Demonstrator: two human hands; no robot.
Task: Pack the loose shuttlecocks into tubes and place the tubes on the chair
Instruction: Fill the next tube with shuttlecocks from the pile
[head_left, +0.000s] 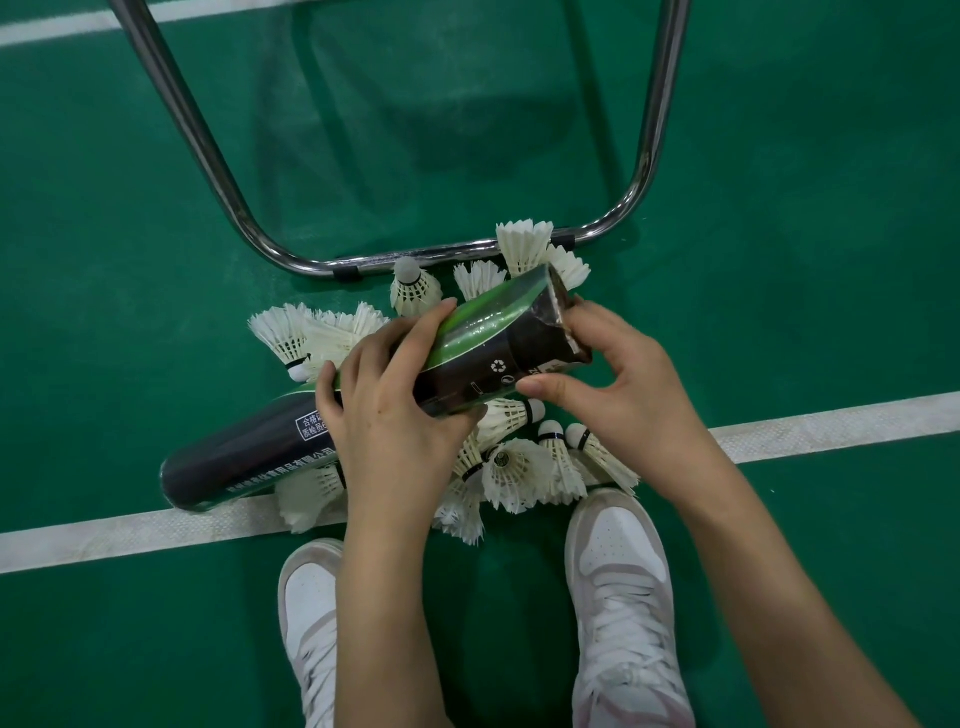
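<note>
1. Head view showed the tube (467, 358) lying slantwise above the heap of shuttlecocks (514, 467), its open mouth up and to the right, its closed end low at the left over the white court line (831, 426).
2. My left hand (395, 415) curled round the tube's middle, thumb under and fingers over, I judge to keep it steady and tilted while I worked at the mouth.
3. My right hand (613, 384) sat at the tube's mouth, fingers bent over the torn rim and thumb stretched along the underside; whether it pinched a shuttlecock there I could not tell.
4. The loose shuttlecocks lay scattered under and around the tube, near enough to reach without shifting.
5. Beyond the tube stood the chair frame (218, 171), only its chrome base bar and legs showing; the seat was cut off.
6. Nearer than the tube were my shoes (618, 571).
7. The tube's inside was dark, so its fill stayed unknown.
</note>
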